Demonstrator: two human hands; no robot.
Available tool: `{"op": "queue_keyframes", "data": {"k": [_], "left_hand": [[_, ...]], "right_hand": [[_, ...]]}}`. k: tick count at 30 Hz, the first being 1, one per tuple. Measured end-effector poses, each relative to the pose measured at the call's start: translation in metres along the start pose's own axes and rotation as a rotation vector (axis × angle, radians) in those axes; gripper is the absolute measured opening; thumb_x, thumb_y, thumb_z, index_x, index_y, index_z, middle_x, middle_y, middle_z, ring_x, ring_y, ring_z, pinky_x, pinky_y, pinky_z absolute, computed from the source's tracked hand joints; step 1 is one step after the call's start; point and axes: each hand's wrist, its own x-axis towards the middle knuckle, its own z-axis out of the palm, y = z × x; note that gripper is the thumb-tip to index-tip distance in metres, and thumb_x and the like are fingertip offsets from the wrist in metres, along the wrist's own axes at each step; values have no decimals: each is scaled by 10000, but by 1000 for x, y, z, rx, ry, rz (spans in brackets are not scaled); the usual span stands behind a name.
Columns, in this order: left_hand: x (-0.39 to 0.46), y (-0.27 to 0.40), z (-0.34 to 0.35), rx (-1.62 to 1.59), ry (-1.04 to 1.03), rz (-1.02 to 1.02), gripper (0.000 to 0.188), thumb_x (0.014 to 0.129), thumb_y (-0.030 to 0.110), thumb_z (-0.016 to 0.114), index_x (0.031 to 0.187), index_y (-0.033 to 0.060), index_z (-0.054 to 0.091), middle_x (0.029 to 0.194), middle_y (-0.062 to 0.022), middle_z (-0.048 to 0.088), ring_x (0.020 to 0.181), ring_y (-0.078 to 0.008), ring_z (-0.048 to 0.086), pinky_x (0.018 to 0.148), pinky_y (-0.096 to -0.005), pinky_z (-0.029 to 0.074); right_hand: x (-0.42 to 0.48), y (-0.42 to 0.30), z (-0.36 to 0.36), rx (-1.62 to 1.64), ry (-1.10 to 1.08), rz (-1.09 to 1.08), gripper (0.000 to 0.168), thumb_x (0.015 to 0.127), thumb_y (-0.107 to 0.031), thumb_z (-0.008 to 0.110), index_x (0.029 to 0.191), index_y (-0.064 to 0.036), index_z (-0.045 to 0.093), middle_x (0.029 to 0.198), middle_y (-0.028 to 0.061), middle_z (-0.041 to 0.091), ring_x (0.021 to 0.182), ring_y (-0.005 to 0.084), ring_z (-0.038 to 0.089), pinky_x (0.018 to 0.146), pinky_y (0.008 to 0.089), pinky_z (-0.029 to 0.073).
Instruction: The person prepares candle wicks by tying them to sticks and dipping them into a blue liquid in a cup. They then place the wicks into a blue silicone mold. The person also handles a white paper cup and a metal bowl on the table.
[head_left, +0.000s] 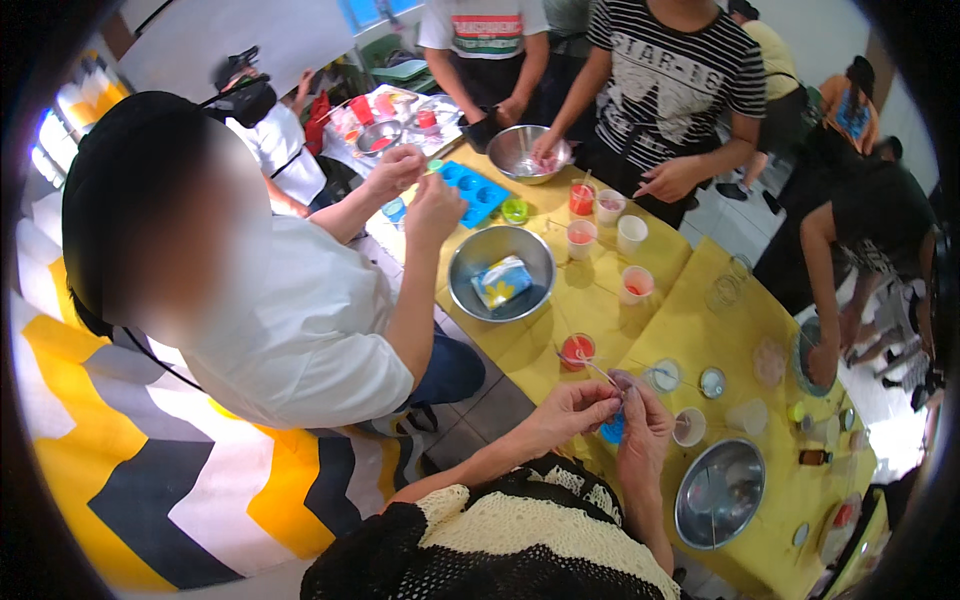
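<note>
My left hand and my right hand meet at the table's near edge, fingertips pinched together. Between them runs a thin pale strand, perhaps a wick or string, its free end pointing toward a clear cup of red material. The fingers hide where the strand is gripped. A bright blue object shows partly below my fingers; its shape is mostly covered. Just right of my right hand stands a white paper cup with a thin stick in it. A glass jar is beyond my fingertips.
A yellow-covered table holds a steel bowl with a blue-and-yellow packet, another steel bowl, a blue silicone mold, several cups and an amber bottle. A person in white stands close on the left; others work across the table.
</note>
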Motion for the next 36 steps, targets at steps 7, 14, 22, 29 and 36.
{"op": "queue_keyframes", "data": {"k": [7,14,22,29,36], "left_hand": [[6,-2,6,66,-94,99,182,902,149,551,1022,15,580,889,34,568,801,-29,504,701,-180,409],[6,1,12,130,-38,19,163,904,152,542,977,16,593,810,58,552,701,-17,463,617,-177,375],[4,-9,-8,349,36,-21,238,901,216,548,969,-2,617,805,15,580,704,-53,499,623,-208,399],[28,46,26,267,15,216,259,910,159,521,1079,-20,602,836,-23,594,751,-71,511,644,-213,405],[41,48,25,351,-43,247,228,898,149,543,1024,-32,599,834,-32,590,732,-81,526,639,-217,416]], "right_hand": [[-7,-5,-14,77,3,42,222,888,-86,533,1053,38,615,1003,65,627,912,103,556,827,237,423],[-13,-15,-12,25,99,18,138,889,-71,526,950,24,606,877,35,617,831,91,551,774,226,427],[-11,-26,-22,111,89,-26,122,899,-77,520,904,26,586,802,39,605,719,87,553,687,224,447],[-20,-39,-21,129,14,3,143,901,-102,533,919,30,586,787,40,602,683,92,555,662,225,450],[-22,-38,-28,-33,-20,88,133,894,-98,538,919,17,600,764,24,595,672,77,546,636,211,437]]}}
